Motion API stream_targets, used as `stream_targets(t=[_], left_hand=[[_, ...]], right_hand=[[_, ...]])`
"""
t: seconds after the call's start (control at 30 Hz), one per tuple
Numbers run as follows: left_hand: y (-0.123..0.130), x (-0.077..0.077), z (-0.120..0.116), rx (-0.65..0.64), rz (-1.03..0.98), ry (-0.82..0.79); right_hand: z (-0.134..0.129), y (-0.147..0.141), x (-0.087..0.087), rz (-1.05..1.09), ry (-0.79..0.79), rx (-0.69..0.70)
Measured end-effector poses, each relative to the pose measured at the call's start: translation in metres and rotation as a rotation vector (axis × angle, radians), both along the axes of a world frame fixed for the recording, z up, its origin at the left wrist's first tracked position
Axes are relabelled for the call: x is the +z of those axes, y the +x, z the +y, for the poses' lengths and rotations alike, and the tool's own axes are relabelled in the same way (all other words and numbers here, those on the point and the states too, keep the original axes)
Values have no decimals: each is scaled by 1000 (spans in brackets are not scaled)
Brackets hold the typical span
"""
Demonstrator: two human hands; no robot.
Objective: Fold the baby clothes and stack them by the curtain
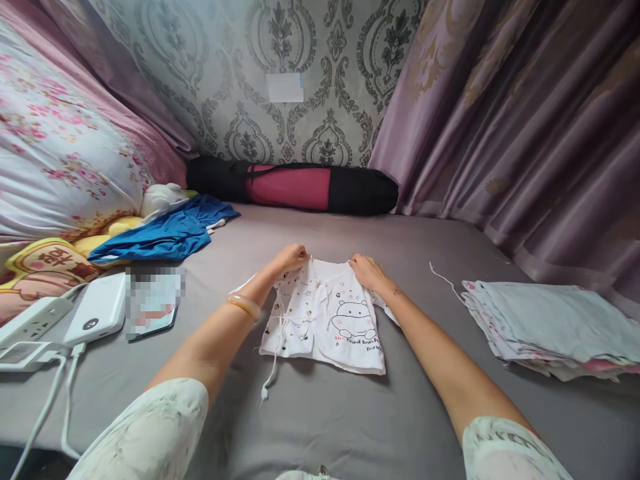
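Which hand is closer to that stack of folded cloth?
The right hand: it holds the baby shirt by the shoulder on the side towards the folded stack. The left hand is farther away, at the shirt's other shoulder.

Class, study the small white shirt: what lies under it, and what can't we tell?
Beyond the lower edge of the shirt, grey sheet shows, so it probably runs underneath. Anything directly beneath is covered and cannot be seen.
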State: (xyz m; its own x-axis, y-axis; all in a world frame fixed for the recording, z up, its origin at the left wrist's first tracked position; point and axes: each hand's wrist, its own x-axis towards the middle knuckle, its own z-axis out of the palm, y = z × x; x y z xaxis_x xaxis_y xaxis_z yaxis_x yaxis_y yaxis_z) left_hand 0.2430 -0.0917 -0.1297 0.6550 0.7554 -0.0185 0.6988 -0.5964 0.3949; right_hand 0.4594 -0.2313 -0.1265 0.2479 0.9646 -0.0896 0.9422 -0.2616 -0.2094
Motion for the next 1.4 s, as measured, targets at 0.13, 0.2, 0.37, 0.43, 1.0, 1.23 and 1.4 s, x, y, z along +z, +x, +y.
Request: stream_targets(t=[0.13, 0.2, 0.37, 0.43, 1.0, 1.23, 1.4], left_hand=[[3, -7, 6, 25, 29, 120], [4, -8, 9, 6, 49, 205], [11, -9, 22, -77, 110, 433], [15, -9, 28, -108, 117, 465], [38, -17, 63, -68, 193, 413], [62, 6, 27, -7, 61, 338], [88, 10, -19, -226, 0, 214]], right_hand=[[7, 4, -3, -144, 50, 50], [14, 8, -3, -204, 55, 73], [35, 17, -3, -311, 46, 133], [43, 21, -4, -333, 52, 149], [81, 48, -5, -60, 39, 70], [48, 84, 13, 652, 128, -294], [-18, 99, 14, 617, 127, -357]])
